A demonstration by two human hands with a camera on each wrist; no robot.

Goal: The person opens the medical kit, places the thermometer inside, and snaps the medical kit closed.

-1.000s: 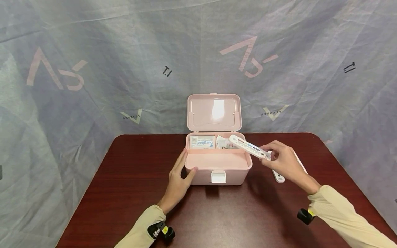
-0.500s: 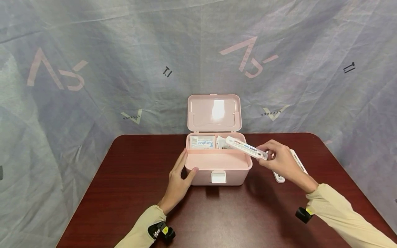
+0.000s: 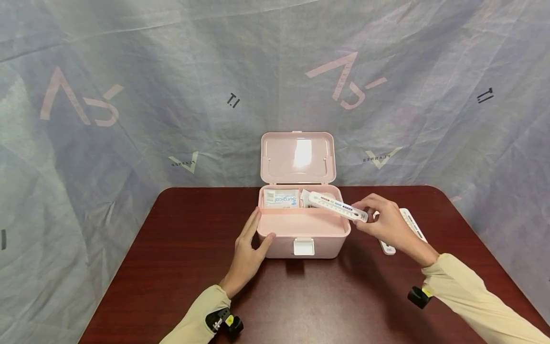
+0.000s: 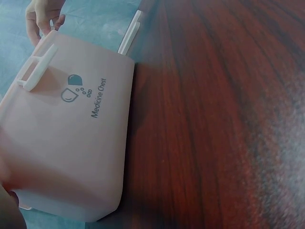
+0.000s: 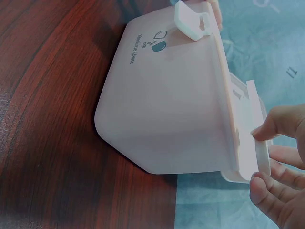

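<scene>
Grip of right hand (image 3: 384,222) is nearer, pinches white thermometer (image 3: 333,204) at right end; long axis slants toward far left, over pink box (image 3: 328,248). Left hand (image 3: 246,253), fingers spread, rests on box's left side.

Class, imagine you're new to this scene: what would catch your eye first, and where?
Probably the pale pink box, standing open near the far edge of the table, with the left hand touching its left side. Next, perhaps, comes the white stick with a printed scale, pinched in the right hand and slanting over the right part of the box.
</scene>
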